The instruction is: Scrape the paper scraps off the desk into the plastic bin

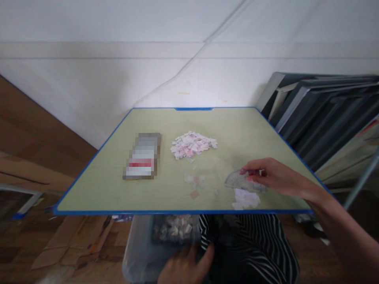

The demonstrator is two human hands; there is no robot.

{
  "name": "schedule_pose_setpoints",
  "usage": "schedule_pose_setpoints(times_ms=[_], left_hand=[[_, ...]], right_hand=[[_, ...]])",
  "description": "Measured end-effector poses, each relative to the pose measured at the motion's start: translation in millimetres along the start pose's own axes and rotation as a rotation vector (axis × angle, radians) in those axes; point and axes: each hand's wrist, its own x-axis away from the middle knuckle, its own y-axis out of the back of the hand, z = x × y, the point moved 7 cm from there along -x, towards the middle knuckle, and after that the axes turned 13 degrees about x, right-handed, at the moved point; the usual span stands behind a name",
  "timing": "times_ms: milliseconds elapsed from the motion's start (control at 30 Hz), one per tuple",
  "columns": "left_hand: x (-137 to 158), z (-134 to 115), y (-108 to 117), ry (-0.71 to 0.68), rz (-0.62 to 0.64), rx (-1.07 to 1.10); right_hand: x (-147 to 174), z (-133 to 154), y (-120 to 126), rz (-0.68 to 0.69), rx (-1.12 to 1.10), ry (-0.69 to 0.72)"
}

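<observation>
My right hand [263,174] is closed on the edge of a clear semicircular protractor [236,180], at the right side of the table. Just below the protractor lies a small heap of white paper scraps [245,198]. Below the table's front edge, my left hand [186,265] rests near my lap, thumb apart from the fingers and nothing seen in it. It is beside a translucent plastic bin [134,252] with a dark tray of small pale pieces [173,228]. A larger pile of white and pink paper scraps [194,144] sits mid-table.
The pale green table [97,189] has a blue rim. On its left lies a rectangular object [143,156], obscured by pixelation. Faint loose bits [194,181] lie near the front middle. Dark flat panels [325,102] lean at the right. Flattened cardboard [68,240] covers floor at left.
</observation>
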Motion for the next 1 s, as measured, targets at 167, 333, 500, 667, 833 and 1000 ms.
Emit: schedule_pose_setpoints(times_ms=[167, 333, 500, 667, 833, 1000], left_hand=[[5.5, -8.8, 7.9, 0.037, 0.097, 0.03], [10.0, -11.5, 5.4, 0.002, 0.058, 0.033], [9.7, -10.5, 3.4, -0.004, 0.039, 0.057], [10.5, -8.9, 4.2, 0.005, -0.016, 0.088], [11.5, -8.5, 6.8, 0.013, -0.078, 0.101], [12.4, -9.7, 9.0, 0.014, -0.078, 0.099]], right_hand=[[8.9, 8.3, -1.8, 0.017, 0.004, 0.018], [13.8, 15.0, -6.1, 0.091, -0.001, 0.016], [18.0, 20.0, -13.2, 0.146, -0.013, 0.024], [23.5, 29.0, -11.0, 0.125, -0.036, 0.088], [38.7, 44.1, -2.9, 0.119, -0.056, 0.213], [47.6, 6.8, 13.9, -0.114, -0.052, -0.046]])
